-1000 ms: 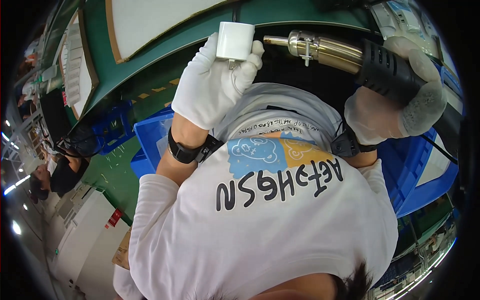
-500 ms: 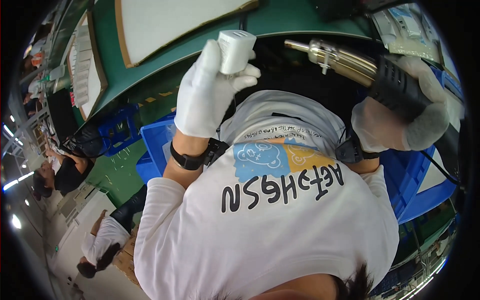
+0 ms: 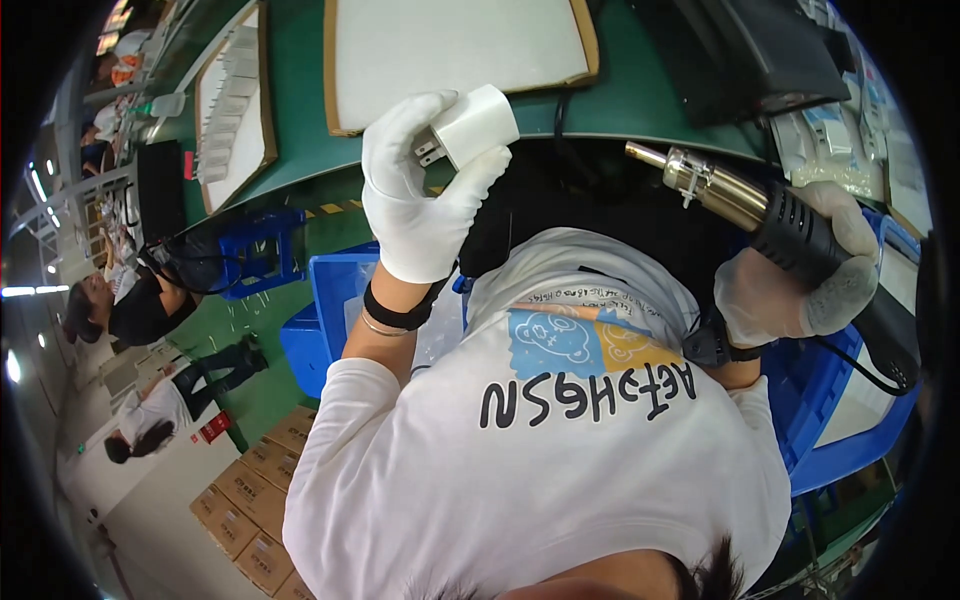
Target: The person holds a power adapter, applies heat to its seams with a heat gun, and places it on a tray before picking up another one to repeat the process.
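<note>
My left hand [image 3: 420,190], in a white glove, grips a white charger plug [image 3: 480,127] between thumb and fingers. The metal prongs of the plug show on its lower left side, close to my palm. On the right, my gloved right hand [image 3: 790,285] is wrapped round the black handle of a heat gun [image 3: 720,192]. Its narrow metal nozzle points left toward the charger plug, with a gap between them.
A board with a white surface and brown edges [image 3: 450,50] lies on the green table [image 3: 290,60]. A black box-shaped device [image 3: 745,60] stands at the far right. Blue bins [image 3: 335,300] flank me. Stacked cartons [image 3: 250,490] and people are at the left.
My left hand has turned the charger plug so that its prongs now show. The view has shifted, revealing more of the black device and the cartons. The heat gun remains in my right hand.
</note>
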Demonstrator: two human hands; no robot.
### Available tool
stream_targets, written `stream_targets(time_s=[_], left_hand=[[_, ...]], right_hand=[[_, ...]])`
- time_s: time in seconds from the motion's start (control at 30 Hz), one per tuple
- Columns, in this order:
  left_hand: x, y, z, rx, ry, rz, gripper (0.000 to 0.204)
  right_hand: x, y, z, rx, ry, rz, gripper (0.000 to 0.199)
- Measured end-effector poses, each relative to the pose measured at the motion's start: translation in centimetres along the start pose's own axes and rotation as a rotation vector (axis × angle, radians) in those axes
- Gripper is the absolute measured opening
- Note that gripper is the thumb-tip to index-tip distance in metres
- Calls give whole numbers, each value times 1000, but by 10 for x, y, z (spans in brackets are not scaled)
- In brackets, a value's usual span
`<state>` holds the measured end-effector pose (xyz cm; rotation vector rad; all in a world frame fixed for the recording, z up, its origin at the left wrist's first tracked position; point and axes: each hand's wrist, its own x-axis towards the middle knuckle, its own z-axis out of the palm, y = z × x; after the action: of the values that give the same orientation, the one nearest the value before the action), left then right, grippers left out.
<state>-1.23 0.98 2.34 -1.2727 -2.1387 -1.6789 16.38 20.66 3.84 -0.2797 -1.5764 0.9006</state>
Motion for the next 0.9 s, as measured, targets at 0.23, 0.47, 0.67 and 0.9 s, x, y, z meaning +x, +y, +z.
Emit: stream_targets(time_s=[0.23, 0.47, 0.67, 0.9], left_hand=[[16, 7, -29, 273, -96, 133, 47], [99, -21, -134, 437, 141, -26, 40], [182, -114, -275, 996, 166, -133, 38], [184, -205, -291, 1040, -272, -445, 37]], right_hand=[[4, 2, 1, 461, -115, 12, 38], [9, -8, -8, 271, 58, 90, 27], [11, -33, -5, 413, 130, 224, 29], [11, -48, -19, 160, 129, 155, 36]])
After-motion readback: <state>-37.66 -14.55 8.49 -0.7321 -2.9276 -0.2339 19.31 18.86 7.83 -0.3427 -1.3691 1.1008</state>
